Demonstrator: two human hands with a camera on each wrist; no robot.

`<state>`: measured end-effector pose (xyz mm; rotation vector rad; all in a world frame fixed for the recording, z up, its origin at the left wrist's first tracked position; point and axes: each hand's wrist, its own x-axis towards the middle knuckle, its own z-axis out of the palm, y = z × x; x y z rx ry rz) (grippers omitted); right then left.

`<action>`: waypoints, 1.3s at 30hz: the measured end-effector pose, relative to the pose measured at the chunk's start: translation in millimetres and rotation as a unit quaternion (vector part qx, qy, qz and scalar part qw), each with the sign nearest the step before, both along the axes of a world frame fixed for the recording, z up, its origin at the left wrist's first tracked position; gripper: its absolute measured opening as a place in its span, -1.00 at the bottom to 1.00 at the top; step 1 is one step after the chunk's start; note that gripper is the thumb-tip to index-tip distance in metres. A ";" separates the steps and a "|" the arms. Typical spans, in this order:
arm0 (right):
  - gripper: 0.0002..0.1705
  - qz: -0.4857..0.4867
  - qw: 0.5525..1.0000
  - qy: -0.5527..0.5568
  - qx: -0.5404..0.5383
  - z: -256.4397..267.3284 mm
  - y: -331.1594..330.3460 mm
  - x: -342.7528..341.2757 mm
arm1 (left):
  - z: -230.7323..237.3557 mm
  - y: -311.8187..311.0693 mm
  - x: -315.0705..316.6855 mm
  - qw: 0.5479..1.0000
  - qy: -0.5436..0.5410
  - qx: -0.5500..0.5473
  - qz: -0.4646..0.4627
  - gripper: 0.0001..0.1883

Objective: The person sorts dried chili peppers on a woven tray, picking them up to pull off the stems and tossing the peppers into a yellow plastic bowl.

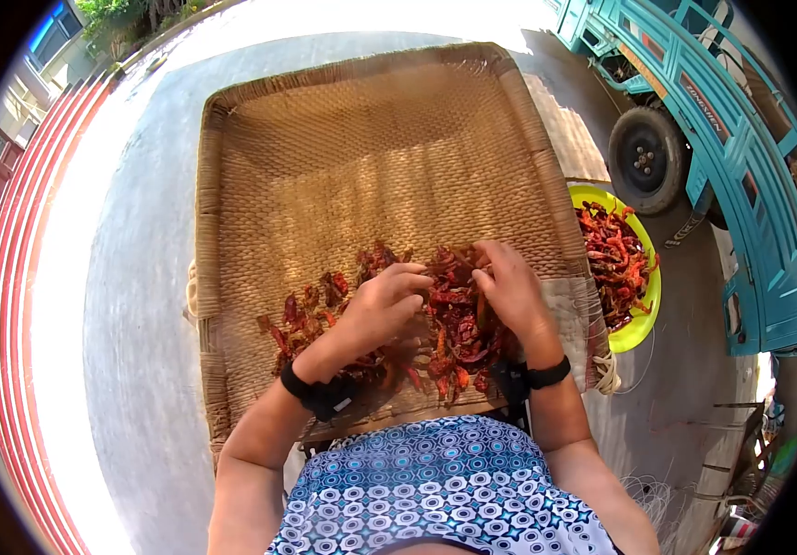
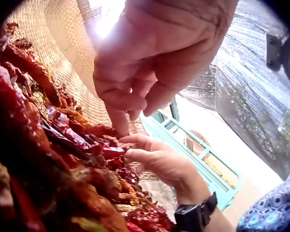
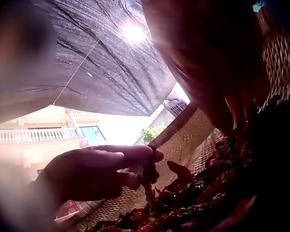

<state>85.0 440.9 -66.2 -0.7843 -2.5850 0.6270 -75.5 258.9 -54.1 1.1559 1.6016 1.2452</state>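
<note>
Dried red peppers (image 1: 463,328) lie heaped in the near part of a shallow woven tray (image 1: 371,194). Over the middle of the heap, my left hand (image 1: 382,307) has its fingers bent; the right wrist view shows its fingertips (image 3: 152,157) pinching a dark, shrivelled pepper (image 3: 151,175). My right hand (image 1: 514,291) reaches down at the heap's right side, thumb and forefinger apart. In the left wrist view, the right hand's fingers (image 2: 141,141) touch peppers (image 2: 111,151) close to the left hand's fingertips. Part of its grasp is dark in the right wrist view.
A yellow-green basin (image 1: 641,324) of red peppers stands against the tray's right side. Beyond it is a blue cargo vehicle (image 1: 741,176) with a black wheel (image 1: 646,159). Red-edged steps (image 1: 24,277) run along the far left. The tray has a raised rim (image 1: 206,222).
</note>
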 end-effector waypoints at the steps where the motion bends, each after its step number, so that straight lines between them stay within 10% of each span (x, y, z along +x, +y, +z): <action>1: -0.69 0.012 0.996 -0.026 -0.079 9.9 -1.1 -1.6 | 10.4 -3.2 -0.1 0.997 -0.075 -0.018 0.024 -0.76; 10: -0.78 0.109 0.910 0.048 -0.398 23.0 -19.6 -3.4 | 16.2 -7.9 -1.8 0.958 -0.250 0.020 0.136 -0.75; 22: -0.82 0.136 0.921 0.045 -0.363 21.9 -41.8 -1.0 | -1.8 -9.9 -3.4 0.950 -0.295 -0.023 0.098 -0.72; 28: -0.78 -0.027 0.857 0.216 -0.467 24.7 0.0 35.9 | -7.3 -15.6 -2.2 0.998 0.064 0.003 0.011 -0.69; 33: -0.73 -0.211 0.650 0.496 -0.536 44.5 20.8 51.5 | -26.5 -15.3 0.9 0.980 0.201 0.009 0.001 -0.77; 36: -0.68 -0.097 0.775 0.347 -0.520 39.1 2.6 49.3 | -22.9 -15.7 1.4 0.979 0.202 -0.013 0.007 -0.82; 39: -0.66 0.026 0.907 -0.031 -0.420 52.9 -31.6 30.4 | -14.5 -16.8 1.0 0.982 0.189 -0.002 0.009 -0.85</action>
